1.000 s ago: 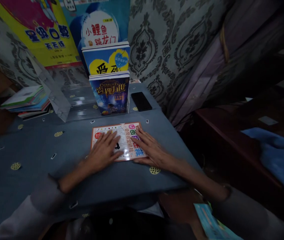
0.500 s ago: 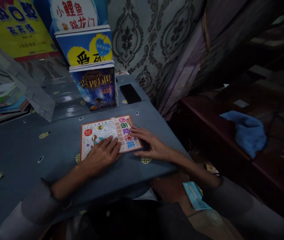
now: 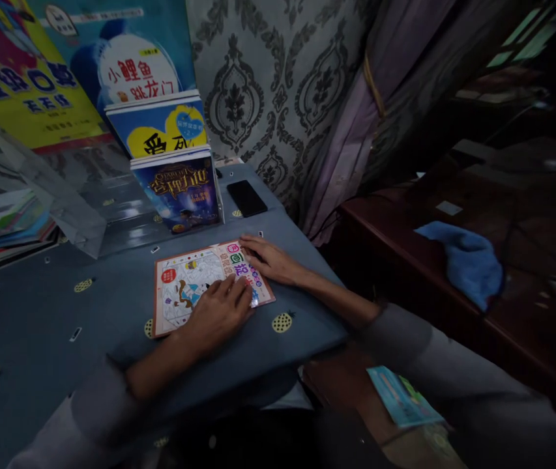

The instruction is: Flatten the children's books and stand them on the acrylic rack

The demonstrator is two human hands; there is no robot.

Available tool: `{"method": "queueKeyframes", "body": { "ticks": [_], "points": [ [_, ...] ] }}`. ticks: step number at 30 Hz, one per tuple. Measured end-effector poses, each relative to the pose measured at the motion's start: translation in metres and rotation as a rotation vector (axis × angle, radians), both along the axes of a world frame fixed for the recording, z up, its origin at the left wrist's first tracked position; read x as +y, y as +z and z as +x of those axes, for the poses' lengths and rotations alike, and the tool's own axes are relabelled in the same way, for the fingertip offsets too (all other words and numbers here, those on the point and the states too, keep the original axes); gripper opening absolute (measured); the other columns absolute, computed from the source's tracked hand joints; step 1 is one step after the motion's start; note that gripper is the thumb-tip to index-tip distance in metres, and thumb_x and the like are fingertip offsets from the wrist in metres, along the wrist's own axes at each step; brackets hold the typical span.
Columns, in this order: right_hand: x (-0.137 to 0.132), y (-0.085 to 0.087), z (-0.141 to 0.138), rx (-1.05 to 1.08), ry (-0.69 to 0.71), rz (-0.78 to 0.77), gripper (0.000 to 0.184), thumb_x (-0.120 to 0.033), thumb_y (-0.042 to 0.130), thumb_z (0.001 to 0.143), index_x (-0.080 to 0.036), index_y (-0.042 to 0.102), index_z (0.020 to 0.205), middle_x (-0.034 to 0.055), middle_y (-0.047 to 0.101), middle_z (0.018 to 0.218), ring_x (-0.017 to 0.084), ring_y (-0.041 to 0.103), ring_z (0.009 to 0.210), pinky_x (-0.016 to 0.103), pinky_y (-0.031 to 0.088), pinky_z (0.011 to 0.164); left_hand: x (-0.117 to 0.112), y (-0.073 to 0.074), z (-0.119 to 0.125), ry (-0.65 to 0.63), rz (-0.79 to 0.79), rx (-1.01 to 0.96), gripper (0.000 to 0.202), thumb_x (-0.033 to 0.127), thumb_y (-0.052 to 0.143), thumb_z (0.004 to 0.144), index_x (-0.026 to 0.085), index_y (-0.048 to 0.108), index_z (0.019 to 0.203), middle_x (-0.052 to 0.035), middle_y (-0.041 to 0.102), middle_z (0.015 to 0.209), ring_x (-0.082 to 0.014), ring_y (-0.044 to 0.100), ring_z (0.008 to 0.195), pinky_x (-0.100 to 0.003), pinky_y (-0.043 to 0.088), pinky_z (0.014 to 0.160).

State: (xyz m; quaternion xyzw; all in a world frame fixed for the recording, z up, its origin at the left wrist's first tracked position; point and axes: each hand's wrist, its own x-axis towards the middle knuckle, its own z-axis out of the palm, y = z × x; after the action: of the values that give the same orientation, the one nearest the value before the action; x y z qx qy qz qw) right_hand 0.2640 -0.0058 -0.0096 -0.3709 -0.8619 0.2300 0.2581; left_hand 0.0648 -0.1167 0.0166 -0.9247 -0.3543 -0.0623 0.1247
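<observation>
A picture-puzzle book [image 3: 197,277] with an orange border and a line-drawn cover lies flat on the blue tablecloth [image 3: 111,306]. My left hand [image 3: 223,306] rests on the lower right part of its cover, fingers laid out loosely. Along the book's upper right edge lies my right hand [image 3: 272,260], its fingers stretched over the corner and touching the cover. Neither hand has lifted the book. My hands hide part of the coloured title characters. Just beyond the book stands a clear display rack [image 3: 82,221] with several books, a dark blue one [image 3: 180,189] in front.
A black phone [image 3: 247,198] lies near the back right table edge. More books [image 3: 8,221] are stacked at the left. To the right, a blue cloth [image 3: 468,260] lies on a dark red surface [image 3: 380,228]. A turquoise packet [image 3: 402,397] sits below the table edge.
My right hand has moved up from the book's right edge to its upper right corner. My left hand has slid rightward across the cover. The view has shifted upward.
</observation>
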Motion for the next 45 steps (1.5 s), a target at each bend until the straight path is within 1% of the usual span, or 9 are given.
{"method": "queueKeyframes", "body": {
  "ticks": [4, 11, 17, 24, 29, 36, 40, 43, 45],
  "points": [
    [-0.03, 0.002, 0.013, 0.055, 0.034, -0.029, 0.043, -0.033, 0.045, 0.1, -0.018, 0.056, 0.14, 0.0131, 0.056, 0.147, 0.025, 0.045, 0.142, 0.052, 0.038, 0.117, -0.001, -0.003, -0.002, -0.006, -0.005, -0.021, 0.039, 0.033, 0.04, 0.105, 0.01, 0.06, 0.129, -0.0179, 0.066, 0.129, -0.0307, 0.061, 0.121, -0.044, 0.052, 0.094],
    [-0.091, 0.017, 0.035, 0.152, 0.047, -0.187, 0.043, -0.036, 0.041, 0.103, -0.023, 0.054, 0.142, 0.0092, 0.058, 0.145, 0.023, 0.05, 0.138, 0.05, 0.04, 0.116, -0.002, -0.003, -0.001, 0.011, -0.039, -0.058, 0.037, 0.032, 0.046, 0.103, 0.01, 0.062, 0.128, -0.0187, 0.066, 0.129, -0.0315, 0.061, 0.123, -0.044, 0.053, 0.096],
    [-0.126, 0.025, 0.046, 0.213, -0.035, -0.317, 0.04, -0.037, 0.042, 0.103, -0.026, 0.055, 0.139, 0.0071, 0.063, 0.14, 0.023, 0.059, 0.128, 0.048, 0.047, 0.111, -0.002, 0.0, -0.001, -0.002, -0.042, -0.039, 0.039, 0.033, 0.041, 0.105, 0.009, 0.062, 0.126, -0.0175, 0.067, 0.129, -0.0292, 0.061, 0.122, -0.042, 0.053, 0.097],
    [-0.131, 0.019, 0.044, 0.233, -0.16, -0.326, 0.047, -0.037, 0.042, 0.102, -0.024, 0.042, 0.148, 0.0088, 0.071, 0.127, 0.026, 0.066, 0.115, 0.051, 0.052, 0.101, -0.003, 0.002, 0.002, -0.039, 0.014, -0.035, 0.031, 0.027, 0.045, 0.103, 0.008, 0.065, 0.118, -0.0172, 0.071, 0.116, -0.0268, 0.067, 0.105, -0.039, 0.057, 0.085],
    [-0.133, 0.018, 0.043, 0.288, -0.178, -0.335, 0.045, -0.037, 0.043, 0.102, -0.024, 0.043, 0.145, 0.0094, 0.07, 0.129, 0.026, 0.064, 0.119, 0.049, 0.051, 0.101, -0.004, 0.005, 0.003, -0.063, 0.097, 0.0, 0.025, 0.022, 0.051, 0.101, 0.008, 0.068, 0.112, -0.0135, 0.073, 0.109, -0.0248, 0.068, 0.096, -0.036, 0.059, 0.076],
    [-0.132, 0.014, 0.042, 0.354, -0.167, -0.316, 0.045, -0.038, 0.046, 0.101, -0.025, 0.045, 0.144, 0.0105, 0.07, 0.128, 0.025, 0.066, 0.114, 0.051, 0.051, 0.101, -0.005, 0.011, 0.004, -0.028, 0.014, 0.013, 0.023, 0.022, 0.049, 0.102, 0.012, 0.068, 0.11, -0.0124, 0.072, 0.109, -0.0232, 0.067, 0.095, -0.035, 0.058, 0.076],
    [-0.132, 0.013, 0.041, 0.373, -0.175, -0.334, 0.046, -0.037, 0.049, 0.099, -0.023, 0.046, 0.143, 0.0117, 0.07, 0.127, 0.024, 0.067, 0.11, 0.051, 0.052, 0.101, -0.005, 0.008, 0.003, -0.044, 0.056, -0.016, 0.023, 0.022, 0.052, 0.1, 0.01, 0.067, 0.112, -0.0122, 0.072, 0.107, -0.0237, 0.067, 0.095, -0.034, 0.057, 0.074],
    [-0.133, 0.014, 0.039, 0.369, -0.178, -0.315, 0.046, -0.034, 0.052, 0.098, -0.022, 0.048, 0.142, 0.0119, 0.07, 0.126, 0.023, 0.069, 0.105, 0.047, 0.056, 0.095, -0.004, 0.006, 0.002, -0.054, 0.079, -0.021, 0.024, 0.022, 0.05, 0.101, 0.009, 0.067, 0.111, -0.0121, 0.072, 0.107, -0.0242, 0.067, 0.093, -0.035, 0.057, 0.073],
    [-0.134, 0.012, 0.037, 0.324, -0.184, -0.248, 0.046, -0.031, 0.054, 0.097, -0.023, 0.048, 0.142, 0.0108, 0.071, 0.124, 0.021, 0.07, 0.097, 0.043, 0.059, 0.089, -0.005, 0.004, 0.002, -0.052, 0.07, -0.018, 0.023, 0.022, 0.049, 0.101, 0.01, 0.067, 0.111, -0.0122, 0.072, 0.108, -0.0238, 0.067, 0.094, -0.035, 0.056, 0.075]
  ]
}}
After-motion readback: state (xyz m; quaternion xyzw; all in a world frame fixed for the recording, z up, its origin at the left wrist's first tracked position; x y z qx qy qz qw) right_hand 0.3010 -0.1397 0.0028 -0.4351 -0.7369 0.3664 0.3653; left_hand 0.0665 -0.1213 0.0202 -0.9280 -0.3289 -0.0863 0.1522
